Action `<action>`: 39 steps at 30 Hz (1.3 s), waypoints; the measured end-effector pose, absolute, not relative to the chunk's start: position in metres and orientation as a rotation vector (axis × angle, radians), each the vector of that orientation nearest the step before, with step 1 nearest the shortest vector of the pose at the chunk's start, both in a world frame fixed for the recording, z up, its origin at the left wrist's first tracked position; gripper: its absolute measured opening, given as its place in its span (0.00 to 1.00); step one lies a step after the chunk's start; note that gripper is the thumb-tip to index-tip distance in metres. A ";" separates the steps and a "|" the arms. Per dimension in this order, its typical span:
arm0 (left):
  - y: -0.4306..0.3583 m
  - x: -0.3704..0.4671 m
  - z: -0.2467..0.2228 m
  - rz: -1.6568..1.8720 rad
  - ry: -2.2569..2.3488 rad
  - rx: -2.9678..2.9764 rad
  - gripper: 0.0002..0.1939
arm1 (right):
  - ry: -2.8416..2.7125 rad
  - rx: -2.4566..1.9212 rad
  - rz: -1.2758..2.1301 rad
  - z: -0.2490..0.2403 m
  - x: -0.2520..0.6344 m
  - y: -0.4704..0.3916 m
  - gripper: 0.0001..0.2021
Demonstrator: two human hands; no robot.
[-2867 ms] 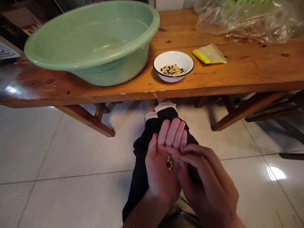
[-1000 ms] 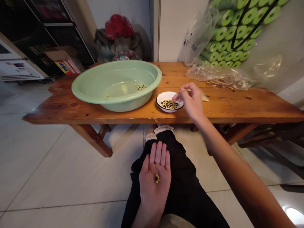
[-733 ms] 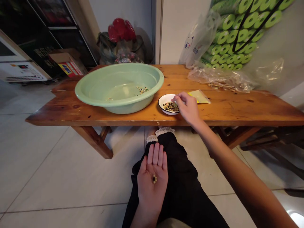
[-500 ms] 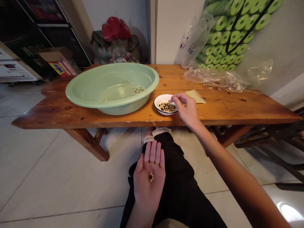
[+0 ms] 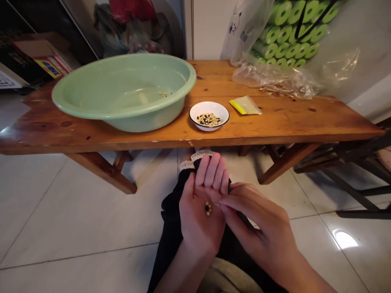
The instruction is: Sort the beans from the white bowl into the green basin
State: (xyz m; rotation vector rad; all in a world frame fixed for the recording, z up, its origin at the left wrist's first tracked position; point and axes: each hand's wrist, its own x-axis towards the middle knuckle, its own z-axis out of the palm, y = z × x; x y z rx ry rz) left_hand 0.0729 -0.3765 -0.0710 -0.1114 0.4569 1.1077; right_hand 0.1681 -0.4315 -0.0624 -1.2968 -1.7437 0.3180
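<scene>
Currently, left hand (image 5: pixel 201 228): open, palm up and slightly cupped, clutching nothing; the hollow likely keeps the small beads (image 5: pixel 208 208) from rolling off.
Palm beads: pale ones bunched by a dark one, mid-palm; whether joined, cannot tell.
Right hand (image 5: pixel 269 232): thumb and forefinger brought together at the palm's edge, beside the bunch; anything between them too fine to tell. Low approach probably allows small, steady movements.
Lap: both hands above the dark trousers (image 5: pixel 171 228), close to the body, presumably for support and a near view.
White bowl (image 5: pixel 210 108): upright near the bench's front edge, loose beads (image 5: pixel 209 119) inside; sides contain them, spot seems chosen for easy reach.
Green basin (image 5: pixel 122 116): left of the bowl, a few beads (image 5: pixel 164 94) inside.
Packet (image 5: pixel 249 106): flat on the wooden bench (image 5: pixel 275 130), right of the bowl, apart from it.
</scene>
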 end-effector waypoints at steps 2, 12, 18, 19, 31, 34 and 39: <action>-0.381 0.077 -0.069 1.078 0.452 -0.101 0.25 | -1.803 -1.363 0.181 -0.062 0.167 -0.438 0.14; -0.391 0.081 -0.070 1.068 0.422 -0.047 0.26 | -1.964 -1.485 0.026 -0.056 0.167 -0.452 0.16; -0.393 0.080 -0.076 1.083 0.409 -0.030 0.26 | -2.046 -1.506 -0.014 -0.052 0.166 -0.448 0.14; -0.393 0.080 -0.077 1.084 0.408 -0.029 0.26 | -2.056 -1.513 -0.018 -0.051 0.166 -0.447 0.15; -0.391 0.076 -0.079 1.075 0.446 -0.028 0.26 | -2.089 -1.559 -0.064 -0.051 0.161 -0.445 0.14; -0.392 0.076 -0.080 1.090 0.429 -0.021 0.26 | -2.063 -1.576 -0.060 -0.051 0.159 -0.444 0.14; -0.392 0.076 -0.079 1.096 0.460 -0.023 0.26 | -1.984 -1.615 0.029 -0.052 0.157 -0.445 0.14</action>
